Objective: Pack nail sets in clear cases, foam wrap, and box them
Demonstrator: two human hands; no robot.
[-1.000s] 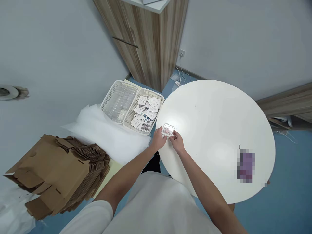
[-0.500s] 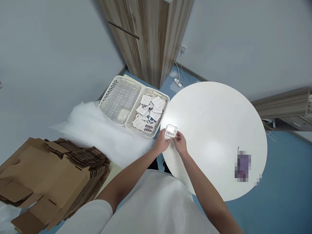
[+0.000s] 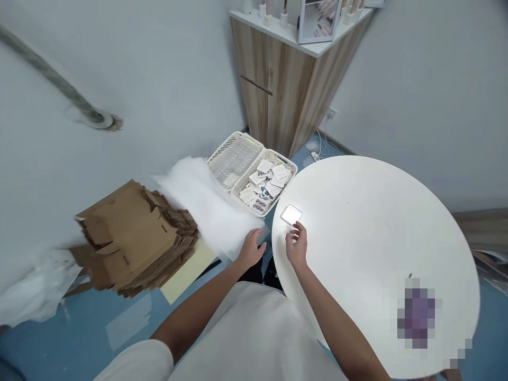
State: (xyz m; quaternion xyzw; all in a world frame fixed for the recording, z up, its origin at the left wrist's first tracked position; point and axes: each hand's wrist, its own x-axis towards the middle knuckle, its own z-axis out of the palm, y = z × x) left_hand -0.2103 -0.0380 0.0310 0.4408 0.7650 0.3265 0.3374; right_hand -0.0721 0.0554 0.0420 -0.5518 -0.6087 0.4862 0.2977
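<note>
A small clear plastic case (image 3: pixel 291 214) with a bright glare on its top lies near the left edge of the round white table (image 3: pixel 373 222). My right hand (image 3: pixel 297 246) is just on the near side of it, fingers loosely curled and apart, with nothing visible in them. Whether a fingertip still touches the case is hard to tell. My left hand (image 3: pixel 251 250) hovers off the table's left edge, close to the white foam sheeting (image 3: pixel 214 211). Its thumb and fingers are spread, and it holds nothing.
Beyond the foam stand two white baskets: one basket (image 3: pixel 257 212) with printed cards and nail sets, another basket (image 3: pixel 212 161) with clear cases. Flattened cardboard boxes (image 3: pixel 135 238) are stacked at left. A wooden cabinet (image 3: pixel 278 79) fills the corner. A pixelated purple item (image 3: pixel 418 315) lies on the table.
Both hands held the clear case before; now it lies on the table. My left hand has drawn away to the left, and the right has come off the case. The view has swung left and up.
</note>
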